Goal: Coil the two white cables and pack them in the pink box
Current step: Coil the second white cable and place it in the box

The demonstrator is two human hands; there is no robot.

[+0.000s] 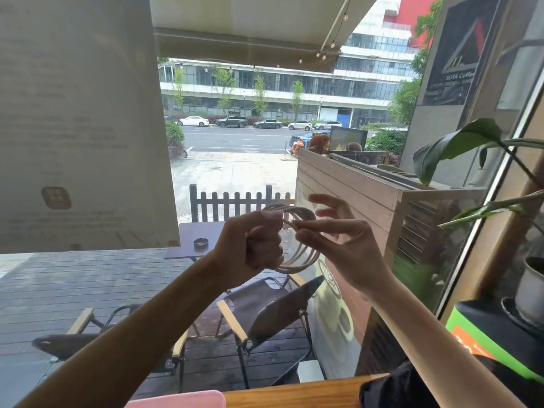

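A white cable [303, 256], wound into several loops, hangs in the air in front of a window at the middle of the head view. My left hand [256, 242] is closed in a fist around the left side of the coil. My right hand [335, 237] pinches a strand at the top of the coil between thumb and forefinger, the other fingers spread. A corner of the pink box [182, 400] shows at the bottom edge, lying on the wooden counter [294, 393]. No second cable is in view.
A large window pane stands right behind the hands, with a paper notice [82, 122] stuck on its left part. A potted plant [527, 287] and a green box [485, 340] sit at the right. A dark bag [391, 390] lies on the counter's right.
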